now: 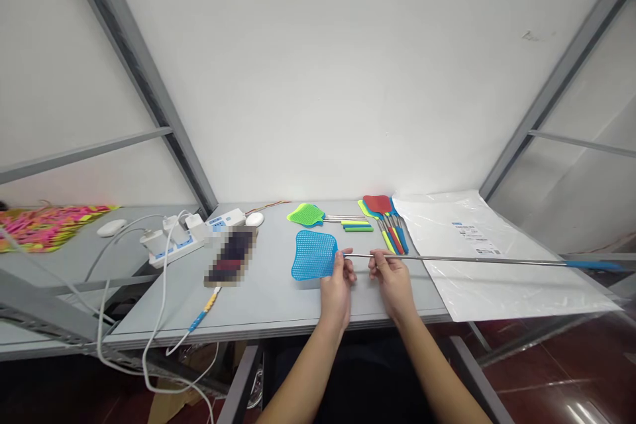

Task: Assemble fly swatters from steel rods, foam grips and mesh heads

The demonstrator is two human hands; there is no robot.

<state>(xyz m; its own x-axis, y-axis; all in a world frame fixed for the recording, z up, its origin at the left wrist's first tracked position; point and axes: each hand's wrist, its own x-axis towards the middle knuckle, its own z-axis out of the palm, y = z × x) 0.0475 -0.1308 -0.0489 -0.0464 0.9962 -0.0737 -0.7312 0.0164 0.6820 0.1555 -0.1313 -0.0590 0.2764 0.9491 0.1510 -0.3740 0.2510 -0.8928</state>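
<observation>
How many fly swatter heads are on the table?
3 that show plainly: the blue head by the left hand, the green head behind it, and the red head topping the pile of swatters. More heads may be hidden under the red one.

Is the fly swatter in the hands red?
No, the fly swatter held by the left hand and right hand is blue.

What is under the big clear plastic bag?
Under the plastic bag the grey table shows through, with printed labels. Its far right part hangs past the table edge.
</observation>
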